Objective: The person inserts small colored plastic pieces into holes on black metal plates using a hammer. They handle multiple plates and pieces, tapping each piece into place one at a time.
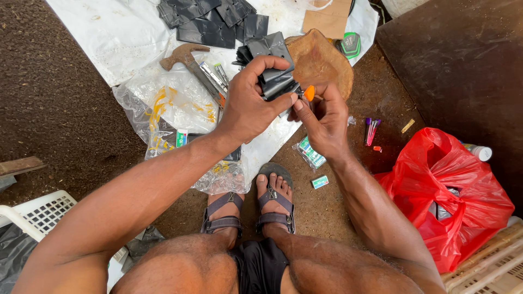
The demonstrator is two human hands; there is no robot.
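My left hand [250, 103] grips a bundle of folded black rubber or plastic pieces [272, 62] held up in front of me. My right hand [324, 117] pinches a small orange-handled tool [309, 92] against the lower edge of that bundle. Both hands meet above my sandalled feet [256, 204]. Below the hands lie small green packets [311, 153] on the soil.
A white sheet [125, 38] carries a hammer [188, 57], more black pieces [210, 22], clear plastic bags [169, 109] and a wooden block [321, 60]. A red plastic bag [452, 190] sits at right, pens [371, 130] nearby, a white crate [38, 215] at left.
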